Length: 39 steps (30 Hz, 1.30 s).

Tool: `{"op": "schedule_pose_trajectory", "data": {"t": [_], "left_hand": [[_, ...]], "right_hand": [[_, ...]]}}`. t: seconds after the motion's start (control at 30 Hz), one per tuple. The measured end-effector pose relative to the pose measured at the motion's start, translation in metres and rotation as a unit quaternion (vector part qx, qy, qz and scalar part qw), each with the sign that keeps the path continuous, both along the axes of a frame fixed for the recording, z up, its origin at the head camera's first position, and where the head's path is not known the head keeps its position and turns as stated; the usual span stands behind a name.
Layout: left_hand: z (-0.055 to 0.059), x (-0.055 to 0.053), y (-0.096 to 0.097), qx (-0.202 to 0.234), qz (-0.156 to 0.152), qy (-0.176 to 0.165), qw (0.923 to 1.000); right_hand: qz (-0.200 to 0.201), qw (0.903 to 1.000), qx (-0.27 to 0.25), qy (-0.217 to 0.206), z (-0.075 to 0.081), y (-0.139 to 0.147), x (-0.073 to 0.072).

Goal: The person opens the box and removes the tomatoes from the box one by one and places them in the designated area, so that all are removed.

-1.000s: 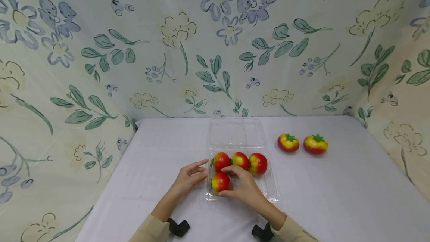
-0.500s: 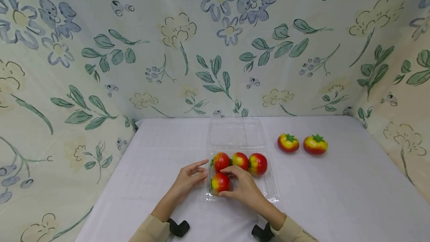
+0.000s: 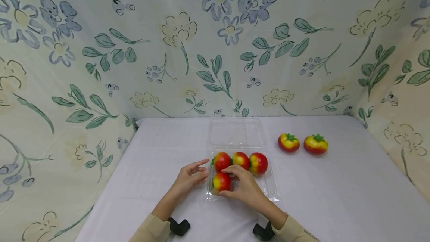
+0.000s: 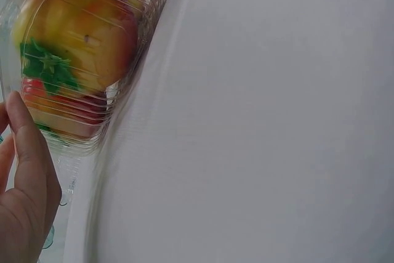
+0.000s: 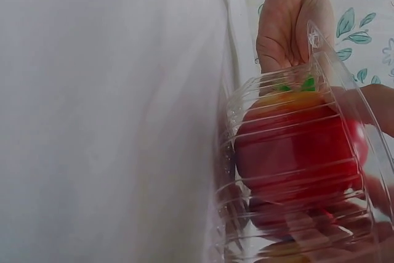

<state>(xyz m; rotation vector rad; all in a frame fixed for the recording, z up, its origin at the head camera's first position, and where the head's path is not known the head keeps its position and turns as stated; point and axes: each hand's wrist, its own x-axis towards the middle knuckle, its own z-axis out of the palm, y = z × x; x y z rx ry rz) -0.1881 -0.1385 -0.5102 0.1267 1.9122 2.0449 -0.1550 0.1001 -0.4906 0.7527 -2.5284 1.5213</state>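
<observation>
A clear plastic clamshell box (image 3: 271, 188) lies with its lid folded back. Three red-and-yellow tomatoes fill its back row: one at left (image 3: 222, 161), one in the middle (image 3: 240, 159), one at right (image 3: 258, 163). My right hand (image 3: 248, 189) holds a fourth tomato (image 3: 221, 181) in the front left of the box, thumb at its near side and fingers at its far side. That tomato (image 5: 295, 146) shows through the ribbed wall in the right wrist view. At the box's left side, my left hand (image 3: 190, 178) has its fingers extended, fingertips (image 4: 16, 106) right at the wall.
The transparent lid (image 3: 236, 133) lies flat behind the box. Two more tomatoes, a left one (image 3: 288, 143) and a right one (image 3: 315, 145), sit on the white cloth (image 3: 329, 189) at the back right. A floral curtain (image 3: 188, 47) rises behind the table.
</observation>
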Motion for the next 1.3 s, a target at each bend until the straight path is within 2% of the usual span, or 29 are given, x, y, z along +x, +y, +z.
{"op": "schedule_pose_trajectory", "data": {"t": [0.23, 0.53, 0.87, 1.3], "left_hand": [[-0.0012, -0.0008, -0.0002, -0.002, 0.001, 0.000, 1.0000], [0.0001, -0.0013, 0.0003, -0.004, 0.003, 0.002, 1.0000], [-0.0003, -0.0018, 0.0007, 0.001, 0.003, -0.001, 1.0000], [0.0000, -0.0012, 0.0003, -0.002, 0.004, 0.002, 1.0000]], "right_hand": [[0.003, 0.9999, -0.014, 0.005, 0.0012, 0.0009, 0.0011], [0.007, 0.9992, -0.025, 0.032, -0.0005, 0.0033, -0.0002], [0.007, 0.9991, -0.032, 0.028, 0.0013, 0.0047, 0.0007], [0.001, 0.9991, -0.042, -0.002, 0.0005, 0.0075, 0.0011]]}}
